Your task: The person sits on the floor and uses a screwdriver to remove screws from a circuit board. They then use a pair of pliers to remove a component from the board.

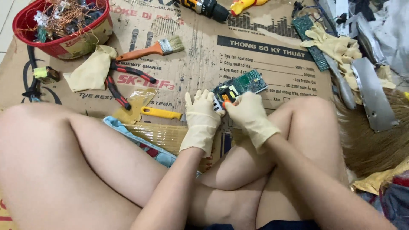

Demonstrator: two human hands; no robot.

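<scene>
I sit cross-legged on the floor, and my left hand [201,120], in a cream rubber glove, steadies the near edge of the green rectangular circuit board [239,85], fingers [205,98] curled against it. My right hand [250,117], gloved the same, is clenched around a small orange-handled tool [226,100], probably a cutter or screwdriver, though its tip is hidden behind my knuckles. The board rests tilted just past my shins, its far end lying on the flattened brown cardboard sheet [204,51] that covers the floor.

To do this well I judge that I should keep the board pinned firmly with the left fingers so it cannot twist, work the tool in short controlled presses, and keep its point angled away from my bare legs.

The cardboard is printed and scuffed. On it lie red-handled pliers [121,83] beside a loose cream glove [91,70], an orange-handled paintbrush [151,49], a yellow-handled knife [161,113], and a red plastic basket of tangled copper wire [59,23] at the far left corner. A yellow and black power drill [204,7] sits at the top edge. To the right are more cream gloves [334,47], another long green circuit board [311,40], grey metal plates [375,96] and a straw broom [375,140].
</scene>
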